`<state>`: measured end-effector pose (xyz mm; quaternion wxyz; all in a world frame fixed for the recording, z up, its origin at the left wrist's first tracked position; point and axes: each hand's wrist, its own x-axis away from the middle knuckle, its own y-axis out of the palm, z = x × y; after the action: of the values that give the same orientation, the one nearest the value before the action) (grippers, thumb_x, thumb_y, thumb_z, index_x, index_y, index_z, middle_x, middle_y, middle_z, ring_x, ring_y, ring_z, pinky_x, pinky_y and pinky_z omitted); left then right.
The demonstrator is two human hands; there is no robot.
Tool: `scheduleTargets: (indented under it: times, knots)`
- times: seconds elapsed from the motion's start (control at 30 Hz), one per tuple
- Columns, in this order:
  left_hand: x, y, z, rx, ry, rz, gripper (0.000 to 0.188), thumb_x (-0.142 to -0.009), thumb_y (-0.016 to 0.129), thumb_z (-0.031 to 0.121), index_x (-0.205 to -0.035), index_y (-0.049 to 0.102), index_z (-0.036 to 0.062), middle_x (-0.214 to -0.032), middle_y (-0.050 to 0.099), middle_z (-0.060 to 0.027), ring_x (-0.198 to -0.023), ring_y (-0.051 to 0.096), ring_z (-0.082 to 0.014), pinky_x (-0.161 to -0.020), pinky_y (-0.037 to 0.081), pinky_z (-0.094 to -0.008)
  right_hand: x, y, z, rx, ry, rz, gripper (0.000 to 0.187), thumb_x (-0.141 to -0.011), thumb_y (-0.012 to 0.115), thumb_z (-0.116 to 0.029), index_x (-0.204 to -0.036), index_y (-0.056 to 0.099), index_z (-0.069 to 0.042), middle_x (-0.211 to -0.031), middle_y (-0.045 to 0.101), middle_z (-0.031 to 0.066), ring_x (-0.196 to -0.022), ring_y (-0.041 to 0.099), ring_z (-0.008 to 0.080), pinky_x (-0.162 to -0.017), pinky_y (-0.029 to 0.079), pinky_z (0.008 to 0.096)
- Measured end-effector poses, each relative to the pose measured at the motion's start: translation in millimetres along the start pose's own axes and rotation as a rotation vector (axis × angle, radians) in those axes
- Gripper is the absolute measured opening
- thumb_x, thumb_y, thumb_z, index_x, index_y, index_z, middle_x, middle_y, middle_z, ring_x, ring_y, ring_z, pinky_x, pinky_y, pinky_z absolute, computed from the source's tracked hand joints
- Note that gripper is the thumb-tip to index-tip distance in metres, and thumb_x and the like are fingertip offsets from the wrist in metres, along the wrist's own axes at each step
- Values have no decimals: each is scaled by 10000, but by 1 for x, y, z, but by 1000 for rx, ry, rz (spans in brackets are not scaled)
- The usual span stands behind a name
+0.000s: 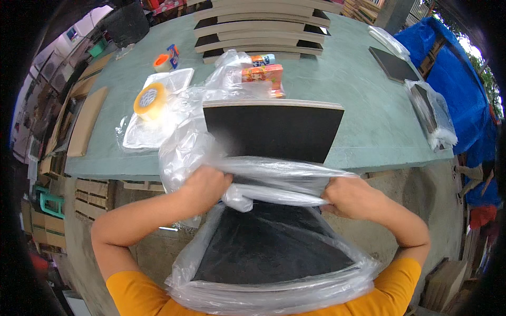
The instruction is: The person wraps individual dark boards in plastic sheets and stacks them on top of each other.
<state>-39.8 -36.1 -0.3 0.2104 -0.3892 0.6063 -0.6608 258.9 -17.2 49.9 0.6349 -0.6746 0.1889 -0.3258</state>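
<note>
A stack of black boards with pale edges (pixel 274 126) reaches from the table's near edge toward my body. Clear plastic wrap (pixel 276 297) covers its near part, while the far end is bare. My left hand (pixel 206 185) is closed on the bunched plastic at the left side. On the right, my right hand (pixel 348 197) grips the same plastic, which stretches in folds across the boards between both hands. Loose plastic film (pixel 184 150) is gathered beside my left hand. The fingertips of both hands are partly hidden.
A roll of yellowish tape (pixel 150 101) rests on white plastic-wrapped packs (pixel 158 126) on the green table (pixel 369 121). An orange tape dispenser (pixel 162 62) and a red packet (pixel 263 75) lie farther back. Stacked boards (pixel 261 34) stand at the far side; a wrapped bundle (pixel 431 113) lies right.
</note>
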Motion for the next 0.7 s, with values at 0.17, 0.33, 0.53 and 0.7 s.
scheduleTargets:
  times: [0.17,0.33,0.53,0.7]
  knots:
    - [19,-20,5,590,135,-24,164,-638,607,92,-799,608,61,-727,597,-84,-684,585,-263,-649,477,-335,-14,-2,45,-771,503,996,140,-655,554,-40,-793,542,-19,-654,542,46,-625,506,112,-535,412,234]
    - [25,-16,-60,699,-764,1047,389,-681,584,-6,-1063,520,28,-991,558,-131,-815,561,-227,-721,451,-293,-21,30,3,-609,211,564,405,-592,516,45,-983,527,-59,-987,541,147,-823,545,295,-743,441,351]
    - [-2,-21,-48,201,-445,932,693,-558,526,-110,-1178,457,191,-1142,434,-114,-725,559,-265,-633,458,-331,-43,27,44,-174,282,852,656,-560,450,134,-1160,469,-130,-1231,360,127,-1131,334,333,-925,302,394]
    - [8,-31,-29,177,-466,806,738,-555,560,-86,-1194,459,269,-1107,434,-83,-683,544,-200,-604,460,-322,-21,34,33,-133,288,881,689,-526,466,133,-1155,500,-147,-1177,403,134,-1080,385,300,-896,335,372]
